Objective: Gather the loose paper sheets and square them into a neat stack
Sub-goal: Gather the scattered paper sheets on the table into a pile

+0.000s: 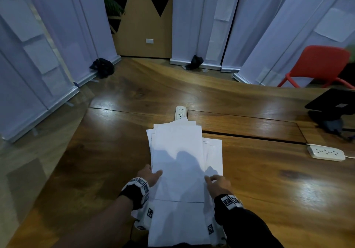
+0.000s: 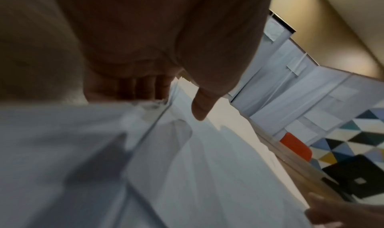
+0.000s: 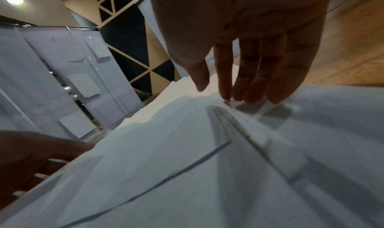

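We have the paper sheets (image 1: 178, 157) in a loose pile mid-table, running from the near edge out toward a white power strip (image 1: 180, 112) — edges fanned, not squared. A few sheets stick out to the right (image 1: 214, 155), and one lower sheet pokes toward us (image 1: 178, 222).

Left hand (image 1: 151, 175) is on the pile's left edge: thumb on top, fingers (image 2: 143, 87) tucked at the side of the sheets and partly hidden, so a light pinch on that edge. Right hand (image 1: 218, 181) is on the right edge, fingers (image 3: 249, 77) nearly straight and close together, tips touching the top sheets — holding nothing.

Wooden table (image 1: 259, 170) also carries a second power strip (image 1: 325, 153) far right and a black device on a stand (image 1: 332, 103). Red chair (image 1: 317, 65) behind it, white roll-up banners (image 1: 201, 22) around the room.
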The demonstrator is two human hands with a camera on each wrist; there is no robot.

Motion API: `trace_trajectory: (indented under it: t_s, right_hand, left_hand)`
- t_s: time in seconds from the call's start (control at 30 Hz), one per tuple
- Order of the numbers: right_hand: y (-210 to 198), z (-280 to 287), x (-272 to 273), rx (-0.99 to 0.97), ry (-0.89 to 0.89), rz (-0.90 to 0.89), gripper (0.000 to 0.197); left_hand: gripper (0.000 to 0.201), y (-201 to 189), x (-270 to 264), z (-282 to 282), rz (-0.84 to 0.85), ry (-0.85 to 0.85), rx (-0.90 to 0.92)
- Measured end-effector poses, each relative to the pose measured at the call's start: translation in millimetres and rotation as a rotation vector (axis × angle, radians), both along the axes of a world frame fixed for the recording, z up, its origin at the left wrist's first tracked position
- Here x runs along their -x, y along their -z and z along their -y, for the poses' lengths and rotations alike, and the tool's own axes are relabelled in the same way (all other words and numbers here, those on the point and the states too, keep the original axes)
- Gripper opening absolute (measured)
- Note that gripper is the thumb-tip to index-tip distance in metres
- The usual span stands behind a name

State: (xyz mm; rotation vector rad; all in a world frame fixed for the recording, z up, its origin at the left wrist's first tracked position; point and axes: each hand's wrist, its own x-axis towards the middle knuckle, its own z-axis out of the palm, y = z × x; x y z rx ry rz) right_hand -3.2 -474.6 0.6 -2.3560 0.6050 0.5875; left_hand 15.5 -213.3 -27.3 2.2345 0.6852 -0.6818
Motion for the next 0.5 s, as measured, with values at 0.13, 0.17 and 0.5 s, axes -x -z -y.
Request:
trace_trajectory:
  t_s: [0.13,0.17,0.5]
  right_hand:
    - [9,6,-9,0.078,0.036,-0.014,0.065]
    - [10,7,-9,0.12,0.042,-0.013,0.073]
    - [17,20,-3,0.042,0.001,-0.012,0.06]
  left_hand:
    - [0.075,-10,-10,-18,0.066,-0.059,-0.115]
    - [0.082,-10,-13,-19,0.068,-0.07,-0.102]
    - [0.046,-12,-13,3,-0.007,0.239,-0.029]
